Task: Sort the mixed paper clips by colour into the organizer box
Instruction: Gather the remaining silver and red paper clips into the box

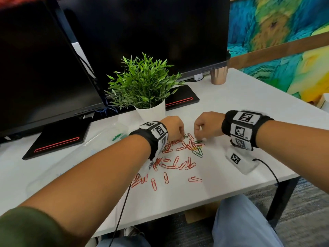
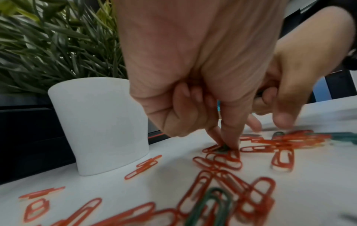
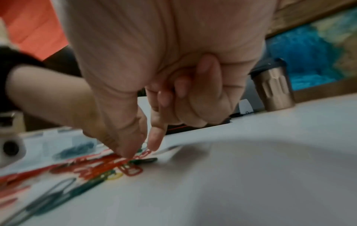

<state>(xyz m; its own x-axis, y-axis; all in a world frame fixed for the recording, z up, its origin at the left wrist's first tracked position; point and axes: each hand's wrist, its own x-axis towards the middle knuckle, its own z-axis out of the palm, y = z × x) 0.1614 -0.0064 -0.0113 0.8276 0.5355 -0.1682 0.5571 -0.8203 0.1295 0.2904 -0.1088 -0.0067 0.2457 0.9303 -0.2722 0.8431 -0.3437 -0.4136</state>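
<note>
Here, two hands (image 1: 173, 126), many red clips (image 1: 179, 157)

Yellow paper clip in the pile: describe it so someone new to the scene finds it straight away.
Start at the potted plant on the white desk; in front of it lies a spread of mostly red paper clips. Look to the spread's right edge, just below the right hand. The yellow paper clip lies there among green ones, the only yellow visible.

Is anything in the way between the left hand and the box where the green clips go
Nothing visible. The left hand works at the far edge of the paper clips, and the clear box lies just to its left on bare table. The plant pot stands behind that path, not across it.
</note>
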